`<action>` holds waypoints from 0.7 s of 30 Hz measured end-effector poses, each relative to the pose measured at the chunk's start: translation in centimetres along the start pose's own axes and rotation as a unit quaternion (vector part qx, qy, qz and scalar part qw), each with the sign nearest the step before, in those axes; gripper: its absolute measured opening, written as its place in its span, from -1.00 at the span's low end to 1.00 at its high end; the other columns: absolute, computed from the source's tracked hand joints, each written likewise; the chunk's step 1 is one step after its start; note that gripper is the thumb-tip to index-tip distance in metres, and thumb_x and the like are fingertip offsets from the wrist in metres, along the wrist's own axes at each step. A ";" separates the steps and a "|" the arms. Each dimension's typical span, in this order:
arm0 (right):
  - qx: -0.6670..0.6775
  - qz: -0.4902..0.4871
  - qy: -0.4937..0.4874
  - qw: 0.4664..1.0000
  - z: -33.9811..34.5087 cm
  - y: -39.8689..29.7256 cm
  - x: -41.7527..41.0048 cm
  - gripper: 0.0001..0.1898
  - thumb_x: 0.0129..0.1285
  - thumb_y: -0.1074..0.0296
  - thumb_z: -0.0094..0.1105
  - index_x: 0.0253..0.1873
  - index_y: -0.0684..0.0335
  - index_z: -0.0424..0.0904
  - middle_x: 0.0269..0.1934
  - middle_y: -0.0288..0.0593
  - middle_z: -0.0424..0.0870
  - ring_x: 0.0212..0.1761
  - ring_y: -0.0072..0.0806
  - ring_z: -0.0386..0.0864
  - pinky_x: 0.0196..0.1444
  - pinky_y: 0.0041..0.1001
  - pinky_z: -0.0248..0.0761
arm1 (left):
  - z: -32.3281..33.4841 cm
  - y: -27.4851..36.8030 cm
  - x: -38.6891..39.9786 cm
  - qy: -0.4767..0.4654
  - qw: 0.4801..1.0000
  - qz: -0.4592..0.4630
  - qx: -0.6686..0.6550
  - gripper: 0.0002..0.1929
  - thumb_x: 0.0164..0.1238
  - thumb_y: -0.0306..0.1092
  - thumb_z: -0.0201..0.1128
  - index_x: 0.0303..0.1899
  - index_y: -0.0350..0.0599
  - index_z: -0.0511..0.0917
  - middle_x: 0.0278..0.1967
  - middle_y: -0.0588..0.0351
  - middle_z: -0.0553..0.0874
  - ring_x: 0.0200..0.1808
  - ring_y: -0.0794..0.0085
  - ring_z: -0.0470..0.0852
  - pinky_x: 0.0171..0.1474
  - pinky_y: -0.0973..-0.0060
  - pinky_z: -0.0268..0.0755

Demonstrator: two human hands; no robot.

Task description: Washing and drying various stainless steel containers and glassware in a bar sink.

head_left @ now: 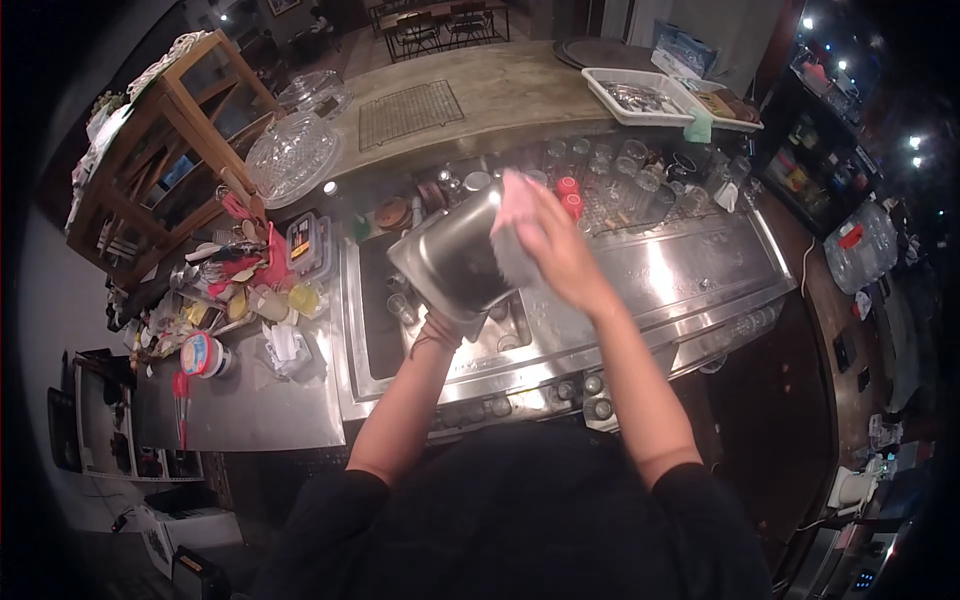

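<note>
A deep stainless steel food pan point(450, 251) is held tilted above the sink point(375, 330). My left hand point(442, 326) is under and behind its lower side, with the fingers hidden by the metal. My right hand point(556, 251) presses a pink and grey cloth point(516, 217) against the pan's right side. Below the pan, several drinking glasses stand in the sink, one of them a clear glass point(402, 308) at its left. Behind my right hand, red cups point(568, 187) sit among upturned glasses point(630, 180) on a rack.
A ribbed steel drainboard point(675, 259) extends right of the sink. Utensils, a plastic tub point(204, 355) and crumpled paper point(286, 349) lie on the left counter. Beyond are a glass cake dome point(292, 154), a wire cooling rack point(411, 112) and a white cutlery tray point(637, 96).
</note>
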State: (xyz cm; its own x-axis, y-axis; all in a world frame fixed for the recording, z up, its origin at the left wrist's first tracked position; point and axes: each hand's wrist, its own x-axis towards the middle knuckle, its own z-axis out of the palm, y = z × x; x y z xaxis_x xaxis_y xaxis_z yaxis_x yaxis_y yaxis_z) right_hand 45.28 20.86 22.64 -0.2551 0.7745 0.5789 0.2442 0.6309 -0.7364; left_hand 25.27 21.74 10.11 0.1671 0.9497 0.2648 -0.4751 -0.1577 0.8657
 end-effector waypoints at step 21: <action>0.191 -0.024 0.099 0.976 2.9 -2.1 -0.2 -0.36 0.53 -0.05 0.07 0.47 0.36 0.35 0.53 0.28 0.26 0.57 0.06 0.28 0.62 -0.17 0.05 | 1.8 0.1 -1.0 0.143 0.932 0.015 -0.331 -0.05 0.45 0.43 0.10 0.61 -0.08 0.14 0.54 -0.04 0.35 0.52 0.07 0.37 0.60 0.07 0.20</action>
State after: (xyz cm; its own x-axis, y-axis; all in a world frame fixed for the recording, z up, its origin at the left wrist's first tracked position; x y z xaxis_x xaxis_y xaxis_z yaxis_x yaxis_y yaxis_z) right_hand 42.11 19.24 23.11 -0.0624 0.7615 0.6452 -0.1395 0.6335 -0.7611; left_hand 26.63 20.30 10.75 -0.0476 0.9958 0.0782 -0.9212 -0.0740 0.3821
